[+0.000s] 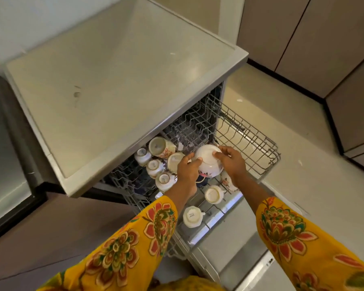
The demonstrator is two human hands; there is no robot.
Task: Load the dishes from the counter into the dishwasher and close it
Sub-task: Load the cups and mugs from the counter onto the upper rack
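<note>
A white bowl [208,159] with a flower pattern hangs upside down over the dishwasher's pulled-out upper rack [250,139]. My left hand [187,168] grips its left rim and my right hand [231,162] grips its right side. Several white cups [153,166] stand upside down in the rack's left part, among them a flowered mug [162,147]. Two more cups [213,194] [191,216] sit nearer to me. The dishwasher door [235,248] lies open below the rack.
The pale counter top [114,80] over the dishwasher spreads across the upper left and carries no dishes. The rack's right half is bare wire. Beige cabinets [303,38] line the right side above a light floor [303,154].
</note>
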